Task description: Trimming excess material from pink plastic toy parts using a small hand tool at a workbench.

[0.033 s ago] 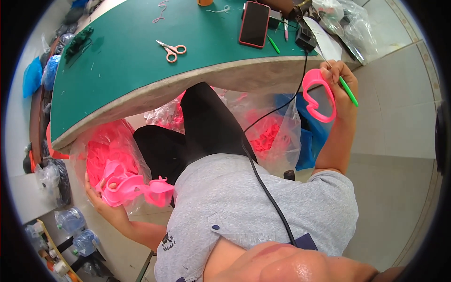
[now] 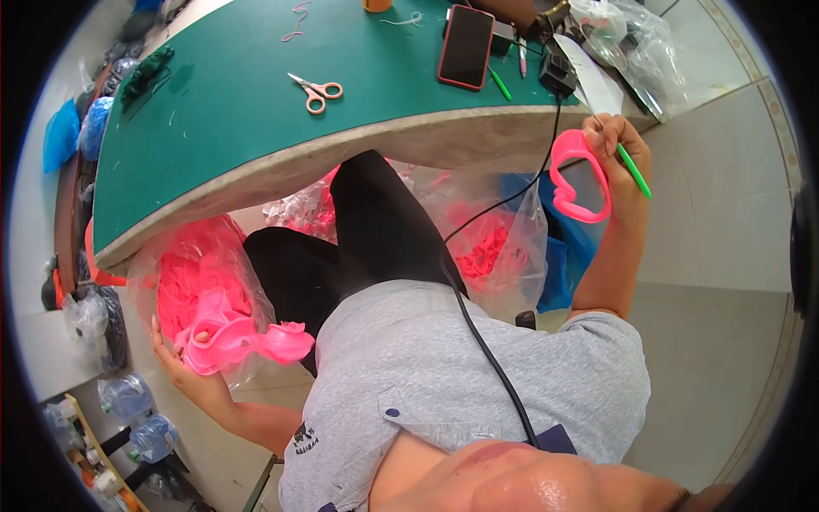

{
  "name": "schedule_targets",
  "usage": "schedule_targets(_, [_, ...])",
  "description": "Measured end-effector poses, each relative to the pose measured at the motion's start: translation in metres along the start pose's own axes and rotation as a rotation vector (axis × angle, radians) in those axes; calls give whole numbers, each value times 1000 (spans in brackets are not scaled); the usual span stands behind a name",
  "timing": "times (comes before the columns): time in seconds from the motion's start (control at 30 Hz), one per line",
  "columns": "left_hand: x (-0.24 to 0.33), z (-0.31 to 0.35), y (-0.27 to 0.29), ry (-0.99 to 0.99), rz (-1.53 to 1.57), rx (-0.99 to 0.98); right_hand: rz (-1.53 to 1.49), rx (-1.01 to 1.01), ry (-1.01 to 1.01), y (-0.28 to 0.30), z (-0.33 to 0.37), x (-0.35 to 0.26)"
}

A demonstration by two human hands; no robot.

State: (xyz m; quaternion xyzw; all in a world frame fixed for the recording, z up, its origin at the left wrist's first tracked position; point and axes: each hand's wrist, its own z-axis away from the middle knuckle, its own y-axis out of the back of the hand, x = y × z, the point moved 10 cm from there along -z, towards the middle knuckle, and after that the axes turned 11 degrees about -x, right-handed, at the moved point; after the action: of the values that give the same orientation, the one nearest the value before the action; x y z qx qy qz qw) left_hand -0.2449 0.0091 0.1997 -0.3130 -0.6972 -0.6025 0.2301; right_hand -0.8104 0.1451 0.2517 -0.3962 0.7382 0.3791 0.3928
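My right hand point(image 2: 621, 145) is raised at the table's right end, its fingers closed round a green-handled tool point(image 2: 633, 171) with a thin metal shaft. The same fingers pinch a pink loop-shaped rubbery piece point(image 2: 563, 188), which hangs to the left of the hand. Low on the left, my left hand point(image 2: 192, 380) is closed on a bunch of soft pink pieces point(image 2: 226, 341), with a fingertip showing among them. This bunch lies over the mouth of a clear plastic bag point(image 2: 145, 290) filled with more pink pieces. Most of the left fingers are hidden.
On the green-topped table point(image 2: 222, 128) lie scissors point(image 2: 316, 92), a phone point(image 2: 466, 47), a green pen-like tool point(image 2: 500, 84) and a black adapter point(image 2: 557, 72). A black cable point(image 2: 486, 328) crosses my body. Another clear bag point(image 2: 520, 264) with pink pieces stands under the table.
The pink bunch at my left hand has shifted slightly, and its right end has changed shape. My right hand keeps the loop and the tool in nearly the same place.
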Motion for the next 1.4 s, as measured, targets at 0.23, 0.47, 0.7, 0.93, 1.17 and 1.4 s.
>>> schedule_targets(0.23, [-53, 14, 15, 78, -255, -122, -387, 90, -100, 7, 2, 5])
schedule_targets(0.47, [-65, 39, 6, 544, 94, -300, -336, 48, -35, -14, -12, 15])
schedule_targets(0.7, [-21, 35, -34, 271, 277, -683, -427, 37, -35, -28, -21, 10])
schedule_targets(0.93, [11, 38, -43, -97, 331, -806, -801, 43, -198, -25, -19, 50])
schedule_targets(1.17, [-4, 16, 6, -432, 728, -165, -1710, 243, -367, -44, -28, 81])
schedule_targets(1.4, [-38, 12, 26, -492, 1022, -221, -2014, 291, -397, -49, -26, 88])
